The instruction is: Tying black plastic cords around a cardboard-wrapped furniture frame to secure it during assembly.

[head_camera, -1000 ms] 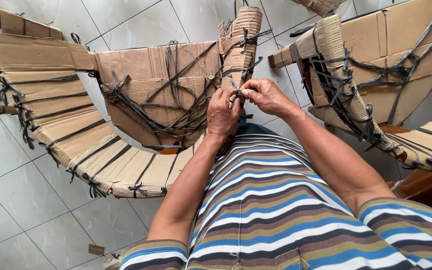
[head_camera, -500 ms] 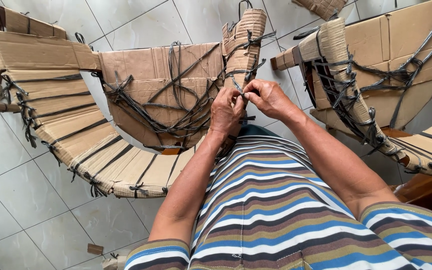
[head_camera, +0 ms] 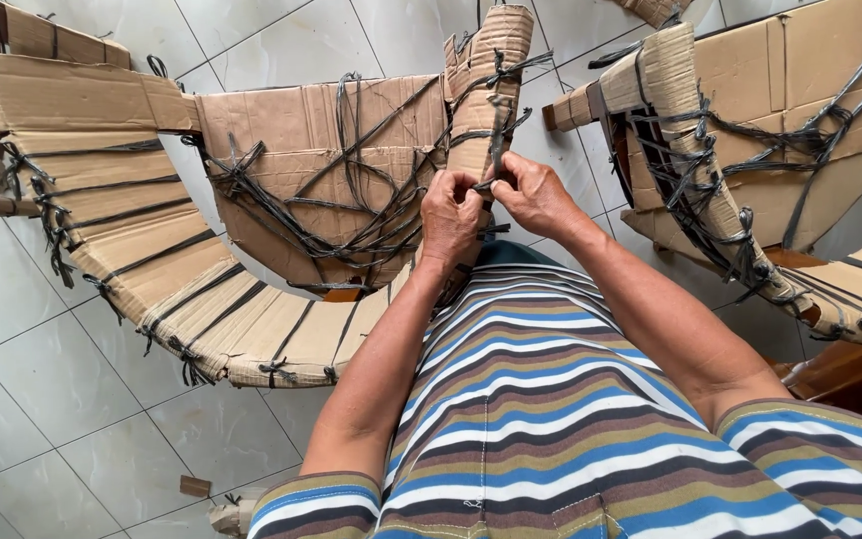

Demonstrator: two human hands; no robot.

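Note:
A curved chair frame wrapped in brown cardboard [head_camera: 251,160] stands in front of me, bound with dark plastic straps [head_camera: 351,220]. Its upright cardboard-wrapped post [head_camera: 491,70] rises just above my hands. My left hand [head_camera: 451,215] and my right hand [head_camera: 531,195] meet at the base of this post, fingers pinched on a dark strap [head_camera: 496,150] that runs up the post. Both forearms reach forward over my striped shirt [head_camera: 541,399].
A second cardboard-wrapped chair [head_camera: 750,150] tied with the same straps stands at the right, close to my right arm. White floor tiles [head_camera: 42,399] lie below left, with a small cardboard scrap [head_camera: 195,486] on them.
My hands have stayed at the post, shifting slightly upward on the strap. The view has moved a little.

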